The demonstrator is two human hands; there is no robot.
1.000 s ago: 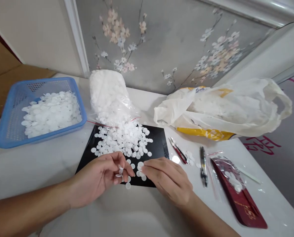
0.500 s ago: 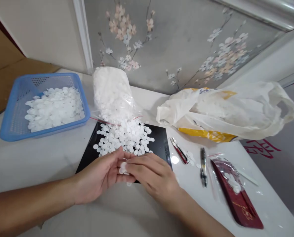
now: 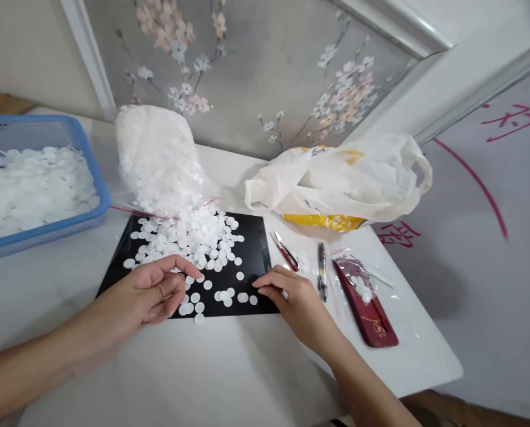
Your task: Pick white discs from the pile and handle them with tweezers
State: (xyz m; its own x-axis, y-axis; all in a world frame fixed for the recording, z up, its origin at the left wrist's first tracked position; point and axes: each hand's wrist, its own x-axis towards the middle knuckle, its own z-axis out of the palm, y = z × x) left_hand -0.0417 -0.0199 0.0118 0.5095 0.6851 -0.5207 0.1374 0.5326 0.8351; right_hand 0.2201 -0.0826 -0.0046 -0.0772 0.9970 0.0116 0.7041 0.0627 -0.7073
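Tabletop bears blue basket, clear bag — white discs in both.

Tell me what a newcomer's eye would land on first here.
Probably the bright heap of white discs, spilling from the clear plastic bag onto the black sheet, with the left hand and right hand at its near side. Next, perhaps, the blue basket of similar discs at the left edge, and the yellow-marked white carrier bag beyond the pen.

left hand curled near white discs, right hand perhaps touching black board
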